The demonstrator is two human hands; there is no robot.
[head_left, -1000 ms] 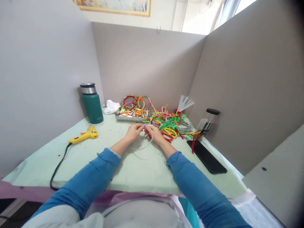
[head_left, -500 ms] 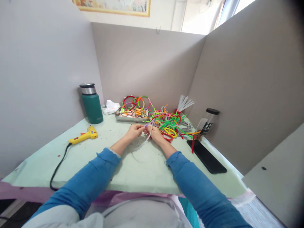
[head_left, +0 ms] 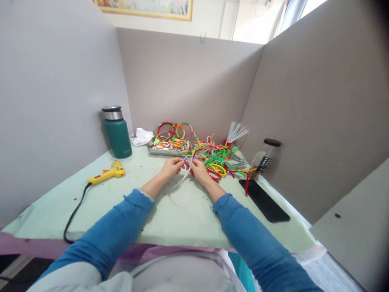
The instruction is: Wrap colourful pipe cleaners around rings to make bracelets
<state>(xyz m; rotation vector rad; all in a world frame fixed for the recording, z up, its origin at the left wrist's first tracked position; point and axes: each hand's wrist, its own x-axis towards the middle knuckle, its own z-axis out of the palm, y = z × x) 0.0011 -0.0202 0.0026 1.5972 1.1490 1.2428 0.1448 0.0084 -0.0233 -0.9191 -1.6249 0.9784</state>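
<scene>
We record left hand (head_left: 171, 169) and right hand (head_left: 199, 172), fingers pinching a purple strip (head_left: 200, 154), nearer us than the tray (head_left: 168, 153); gun (head_left: 108, 174) left of tray

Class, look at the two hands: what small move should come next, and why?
Probably the right hand should wind the purple strand once around the white strip: the left hand pinches the purple at the strip, and a length of it juts out past the right fingertips, unwound.

Both hands, left (head_left: 172, 168) and right (head_left: 198, 170), pinch a purple strip (head_left: 186, 159) above the tabletop (head_left: 182, 219).
</scene>
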